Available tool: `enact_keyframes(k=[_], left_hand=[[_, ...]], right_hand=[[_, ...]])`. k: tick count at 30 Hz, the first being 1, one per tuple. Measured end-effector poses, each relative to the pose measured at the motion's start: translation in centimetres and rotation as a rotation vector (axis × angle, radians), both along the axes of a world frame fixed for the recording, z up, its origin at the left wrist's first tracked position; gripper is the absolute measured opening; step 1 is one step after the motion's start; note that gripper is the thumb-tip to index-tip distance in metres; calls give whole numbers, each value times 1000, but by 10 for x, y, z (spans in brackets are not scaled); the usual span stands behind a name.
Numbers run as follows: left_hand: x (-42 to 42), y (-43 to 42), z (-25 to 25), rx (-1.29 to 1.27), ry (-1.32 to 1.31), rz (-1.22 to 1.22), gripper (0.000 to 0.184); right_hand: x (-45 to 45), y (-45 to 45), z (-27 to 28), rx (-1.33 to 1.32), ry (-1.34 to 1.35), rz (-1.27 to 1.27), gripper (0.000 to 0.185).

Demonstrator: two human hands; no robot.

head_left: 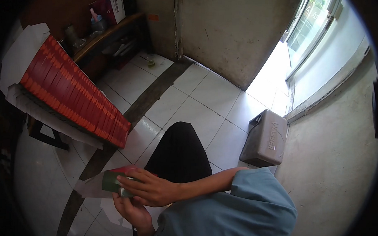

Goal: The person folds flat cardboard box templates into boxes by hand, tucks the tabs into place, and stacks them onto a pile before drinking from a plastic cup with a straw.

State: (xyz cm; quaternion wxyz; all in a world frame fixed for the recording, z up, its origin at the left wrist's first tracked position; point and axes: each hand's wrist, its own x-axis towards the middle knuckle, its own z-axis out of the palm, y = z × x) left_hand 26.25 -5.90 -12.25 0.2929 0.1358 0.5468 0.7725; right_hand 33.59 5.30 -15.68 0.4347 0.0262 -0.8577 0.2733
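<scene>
In the head view, the left grip [134, 212] pinches a green-and-red piece [111, 181] from below, while the right grip [152, 189] presses its fingers over it. Beyond, to their left, leans a row of red packets [73, 93]; right of the grips, past the knee [180, 153], sits a grey case [267, 140].

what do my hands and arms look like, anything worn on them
No glove, ring or watch shows on your right hand or left hand. A plain, loose blue-grey sleeve ends near the right elbow, leaving that forearm bare. Where the left sleeve ends is unclear.
</scene>
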Motion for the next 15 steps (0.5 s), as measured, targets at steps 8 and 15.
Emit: enact_keyframes(k=[8, 15], left_hand=[[-4, 9, -14, -12, 370, 73, 35], [-28, -11, 18, -38, 853, -6, 20]], right_hand=[[-2, -5, 40, -499, -10, 69, 52], [-24, 62, 53, -547, -147, -27, 51]])
